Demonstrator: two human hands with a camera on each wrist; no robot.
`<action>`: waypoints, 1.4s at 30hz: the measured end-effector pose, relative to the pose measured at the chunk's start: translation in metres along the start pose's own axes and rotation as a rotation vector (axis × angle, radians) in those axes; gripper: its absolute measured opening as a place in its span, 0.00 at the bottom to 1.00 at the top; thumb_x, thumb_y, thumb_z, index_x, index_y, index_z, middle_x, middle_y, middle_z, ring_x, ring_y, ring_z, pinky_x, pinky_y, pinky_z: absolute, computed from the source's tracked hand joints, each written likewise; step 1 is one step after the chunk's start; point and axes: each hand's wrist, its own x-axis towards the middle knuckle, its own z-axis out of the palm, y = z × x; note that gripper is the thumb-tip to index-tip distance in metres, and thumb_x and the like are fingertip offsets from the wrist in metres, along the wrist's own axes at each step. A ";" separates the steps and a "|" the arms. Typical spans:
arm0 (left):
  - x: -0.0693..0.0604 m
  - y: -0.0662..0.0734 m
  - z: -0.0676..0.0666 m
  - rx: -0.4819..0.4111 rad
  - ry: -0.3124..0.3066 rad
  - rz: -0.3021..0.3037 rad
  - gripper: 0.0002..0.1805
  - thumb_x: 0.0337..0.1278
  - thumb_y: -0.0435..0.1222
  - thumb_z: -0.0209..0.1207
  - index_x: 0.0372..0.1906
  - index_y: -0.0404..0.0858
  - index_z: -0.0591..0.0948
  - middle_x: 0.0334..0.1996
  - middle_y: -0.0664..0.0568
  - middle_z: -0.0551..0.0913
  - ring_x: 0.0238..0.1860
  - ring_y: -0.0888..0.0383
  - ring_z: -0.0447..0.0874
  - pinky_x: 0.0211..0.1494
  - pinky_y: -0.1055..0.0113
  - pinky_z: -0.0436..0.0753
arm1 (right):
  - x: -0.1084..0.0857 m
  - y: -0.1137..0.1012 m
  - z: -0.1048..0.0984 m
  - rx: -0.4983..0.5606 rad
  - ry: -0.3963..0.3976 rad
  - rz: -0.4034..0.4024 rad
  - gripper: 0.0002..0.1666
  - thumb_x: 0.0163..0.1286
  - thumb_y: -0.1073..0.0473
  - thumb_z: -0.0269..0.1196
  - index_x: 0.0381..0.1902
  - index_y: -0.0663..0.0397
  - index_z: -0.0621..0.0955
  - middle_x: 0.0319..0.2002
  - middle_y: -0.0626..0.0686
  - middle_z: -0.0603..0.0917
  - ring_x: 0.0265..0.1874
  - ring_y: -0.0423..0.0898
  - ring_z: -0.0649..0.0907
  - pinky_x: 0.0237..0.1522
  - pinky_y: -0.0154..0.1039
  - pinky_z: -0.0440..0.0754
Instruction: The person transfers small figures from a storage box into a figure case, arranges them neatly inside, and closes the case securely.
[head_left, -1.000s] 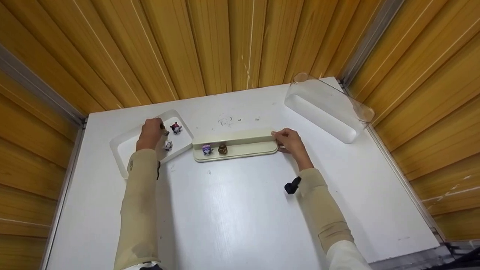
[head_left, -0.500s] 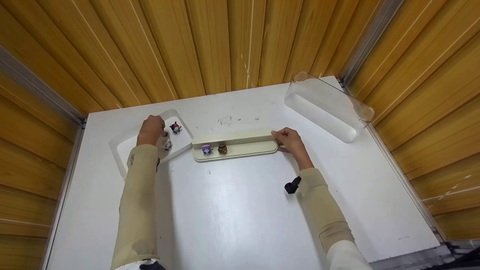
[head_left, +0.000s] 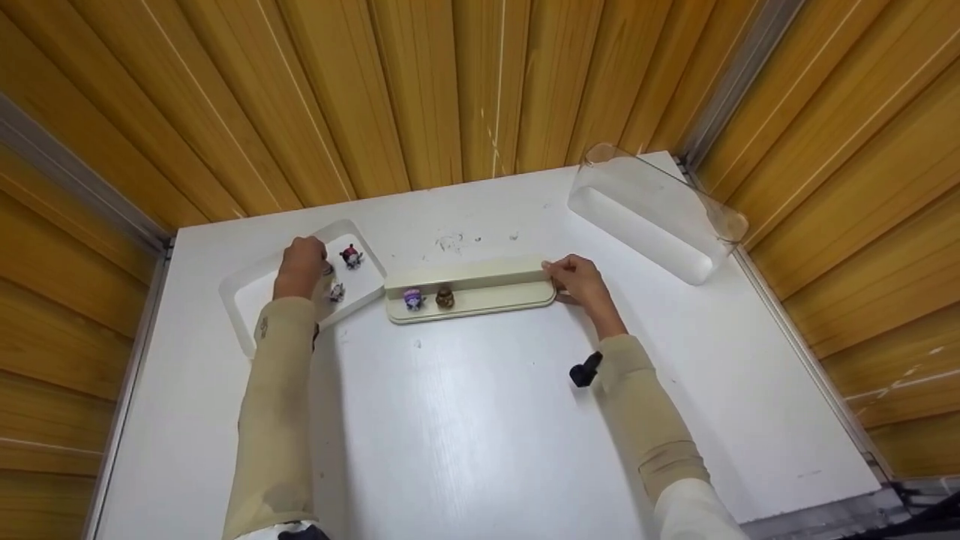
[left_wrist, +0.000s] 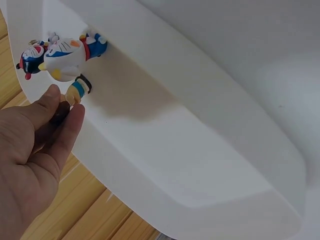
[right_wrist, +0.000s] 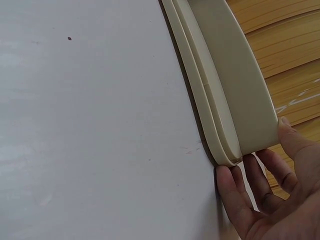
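Observation:
My left hand point(head_left: 300, 267) is over the white tray point(head_left: 247, 289) at the left. Its thumb and fingers pinch a small figurine point(left_wrist: 76, 92) with tan, blue and dark parts, mostly covered by the fingertips. Two other figurines lie in the tray near it: a white and blue one point(left_wrist: 65, 59) and a dark one with red point(left_wrist: 32, 58). At the table's middle my right hand point(head_left: 581, 285) grips the right end of a cream stepped display stand point(head_left: 499, 298), thumb on top and fingers at the end. A purple figurine point(head_left: 413, 299) and a brown figurine point(head_left: 445, 298) stand on its lower step.
A clear cover with a white base point(head_left: 645, 225) lies at the back right of the white table point(head_left: 450, 420). Wood-patterned walls point(head_left: 420, 90) close off the back and sides. The tray's corner comes up close to the stand's left end.
My left hand has shifted slightly away and back over the tray, still pinching the figurine. My right hand and the stand have stayed in place.

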 end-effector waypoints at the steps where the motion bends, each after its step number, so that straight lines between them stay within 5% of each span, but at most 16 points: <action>1: -0.001 0.000 0.000 -0.005 -0.003 -0.004 0.12 0.67 0.23 0.57 0.51 0.20 0.82 0.49 0.27 0.83 0.53 0.34 0.83 0.57 0.44 0.81 | 0.000 0.000 0.000 -0.003 0.004 -0.002 0.23 0.71 0.42 0.66 0.49 0.55 0.79 0.47 0.57 0.84 0.42 0.46 0.85 0.42 0.38 0.87; 12: -0.016 -0.004 0.004 -0.019 -0.040 0.010 0.09 0.68 0.25 0.59 0.48 0.23 0.81 0.45 0.31 0.83 0.46 0.39 0.83 0.51 0.45 0.81 | -0.001 0.003 0.003 -0.004 -0.009 -0.020 0.23 0.72 0.42 0.65 0.47 0.56 0.79 0.44 0.56 0.84 0.41 0.46 0.85 0.42 0.40 0.87; 20: -0.033 -0.010 -0.007 -0.059 0.024 0.059 0.07 0.67 0.26 0.60 0.45 0.24 0.79 0.41 0.33 0.82 0.42 0.42 0.80 0.47 0.48 0.80 | -0.001 0.002 0.004 -0.004 -0.010 -0.022 0.23 0.72 0.43 0.65 0.48 0.56 0.79 0.44 0.55 0.84 0.41 0.45 0.84 0.42 0.39 0.87; 31: -0.044 0.001 -0.025 -0.083 0.079 0.117 0.10 0.68 0.27 0.61 0.49 0.24 0.81 0.41 0.34 0.82 0.39 0.45 0.77 0.45 0.50 0.80 | 0.000 0.004 0.002 -0.018 0.009 0.002 0.21 0.73 0.43 0.65 0.48 0.56 0.79 0.44 0.54 0.84 0.40 0.44 0.84 0.40 0.37 0.87; 42: -0.057 0.022 -0.037 -0.039 0.148 0.206 0.08 0.64 0.20 0.57 0.41 0.27 0.85 0.37 0.36 0.85 0.33 0.48 0.75 0.37 0.56 0.75 | -0.004 0.000 -0.001 0.028 -0.003 -0.020 0.21 0.73 0.44 0.65 0.47 0.56 0.79 0.45 0.55 0.83 0.42 0.46 0.86 0.43 0.41 0.88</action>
